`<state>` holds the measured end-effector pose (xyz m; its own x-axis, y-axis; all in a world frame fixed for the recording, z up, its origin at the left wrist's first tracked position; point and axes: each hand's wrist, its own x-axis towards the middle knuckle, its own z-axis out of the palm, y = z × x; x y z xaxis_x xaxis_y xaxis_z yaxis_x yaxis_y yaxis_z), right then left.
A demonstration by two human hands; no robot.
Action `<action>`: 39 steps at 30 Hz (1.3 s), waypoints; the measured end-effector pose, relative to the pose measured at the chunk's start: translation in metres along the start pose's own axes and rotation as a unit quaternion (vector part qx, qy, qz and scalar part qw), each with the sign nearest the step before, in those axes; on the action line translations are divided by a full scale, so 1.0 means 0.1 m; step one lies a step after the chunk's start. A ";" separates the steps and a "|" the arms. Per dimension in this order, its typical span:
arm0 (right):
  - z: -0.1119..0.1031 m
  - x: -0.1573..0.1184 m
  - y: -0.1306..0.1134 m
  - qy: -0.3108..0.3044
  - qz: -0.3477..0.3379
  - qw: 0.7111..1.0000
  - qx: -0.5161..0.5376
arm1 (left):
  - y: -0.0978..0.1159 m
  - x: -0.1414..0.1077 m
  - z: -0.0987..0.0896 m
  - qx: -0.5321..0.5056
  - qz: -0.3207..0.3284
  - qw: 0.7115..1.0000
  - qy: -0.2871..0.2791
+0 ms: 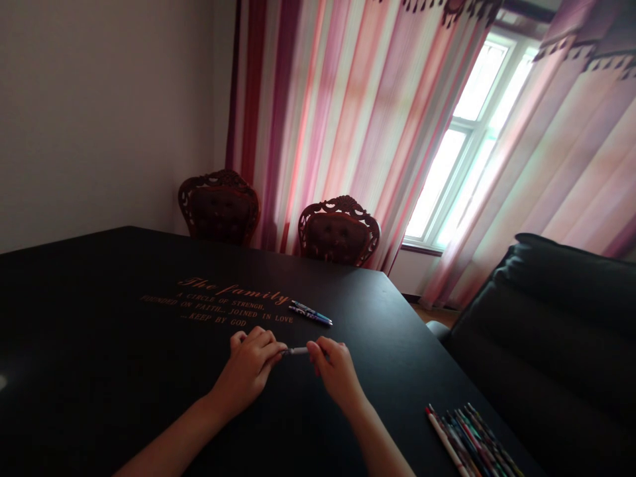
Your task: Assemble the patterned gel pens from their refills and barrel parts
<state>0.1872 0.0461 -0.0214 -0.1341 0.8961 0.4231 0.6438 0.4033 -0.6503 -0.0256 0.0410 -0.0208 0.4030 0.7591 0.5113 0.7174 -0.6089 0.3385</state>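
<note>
Between my two hands a slim pen with a pale barrel is held level, just above the dark table. My left hand pinches its left end, and my right hand grips the right end. Fingers cover both tips of the pen. Just beyond my hands, two blue pens with patterned barrels lie side by side on the table, close to the printed lettering.
The black table spreads out ahead. Several pens lie in a row near its right edge. A dark leather seat stands to the right. Two carved chairs are at the far side, before striped curtains.
</note>
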 end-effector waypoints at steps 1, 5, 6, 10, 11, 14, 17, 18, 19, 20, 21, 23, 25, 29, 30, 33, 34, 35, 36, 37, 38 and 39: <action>-0.01 0.00 0.00 -0.002 0.000 1.000 0.008 | 0.00 0.00 0.00 -0.001 0.000 1.000 0.002; -0.02 0.00 0.00 0.011 -0.017 1.000 0.013 | 0.00 0.00 0.00 0.000 -0.007 1.000 0.004; -0.02 0.00 0.00 0.018 -0.018 1.000 -0.004 | 0.00 0.00 0.00 0.000 -0.007 1.000 0.002; -0.01 -0.01 -0.01 0.018 -0.015 0.998 -0.053 | 0.01 0.00 -0.01 0.002 0.005 1.000 -0.002; -0.01 -0.01 -0.01 0.015 -0.016 0.999 -0.049 | 0.01 0.00 -0.01 0.002 0.007 1.000 0.000; -0.03 0.00 -0.02 0.021 -0.020 0.999 -0.015 | 0.00 0.00 -0.02 0.002 -0.001 1.000 0.008; -0.05 0.01 0.00 0.030 -0.030 0.999 -0.003 | -0.01 0.00 -0.01 0.002 -0.004 1.000 0.012; -0.05 0.01 0.00 0.034 -0.031 0.999 -0.011 | -0.01 0.00 -0.01 0.001 -0.003 1.000 0.013; -0.05 0.01 0.01 0.038 -0.029 0.999 -0.021 | -0.01 0.00 -0.01 0.001 -0.001 1.000 0.012; -0.04 0.01 0.01 0.041 -0.027 0.998 -0.032 | -0.02 0.00 0.00 0.001 0.003 1.000 0.013; -0.02 0.01 0.02 0.045 -0.024 0.998 -0.041 | -0.02 0.00 0.00 0.002 0.009 1.000 0.014; 0.02 0.00 0.01 0.053 -0.017 0.997 -0.047 | -0.01 -0.01 0.00 0.007 0.021 1.000 0.019; 0.07 -0.01 0.00 0.058 0.001 0.998 -0.033 | -0.01 -0.01 -0.01 0.012 0.030 0.999 0.019; 0.09 -0.02 -0.02 0.027 0.054 0.998 0.035 | 0.00 -0.01 -0.02 0.014 0.024 1.000 0.007; 0.08 -0.02 -0.03 0.021 0.050 0.997 0.049 | 0.00 -0.01 -0.02 0.014 0.018 1.000 0.006; 0.03 -0.01 -0.02 0.026 0.004 0.998 0.060 | -0.01 0.00 -0.02 0.011 -0.001 1.000 0.010; 0.02 -0.01 -0.02 0.029 -0.009 0.998 0.054 | -0.01 0.00 -0.02 0.009 -0.006 1.000 0.012; 0.01 0.00 -0.01 0.030 -0.017 0.998 0.047 | -0.01 0.01 -0.02 0.007 -0.007 1.000 0.013; 0.01 0.00 0.00 0.030 -0.021 0.999 0.037 | -0.02 0.01 -0.02 0.006 -0.006 1.000 0.015; 0.00 0.00 0.00 0.030 -0.022 0.999 0.027 | -0.02 0.01 -0.02 0.005 -0.003 1.000 0.017; 0.01 0.00 0.00 0.029 -0.021 0.999 0.018 | -0.02 0.01 -0.02 0.005 0.003 1.000 0.019; 0.02 0.00 0.01 0.030 -0.019 0.999 0.013 | -0.02 0.00 -0.02 0.005 0.011 1.000 0.021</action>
<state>0.1863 0.0467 -0.0227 -0.1122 0.8676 0.4844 0.6184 0.4425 -0.6494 -0.0280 0.0417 -0.0192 0.3940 0.7349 0.5520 0.7148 -0.6226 0.3186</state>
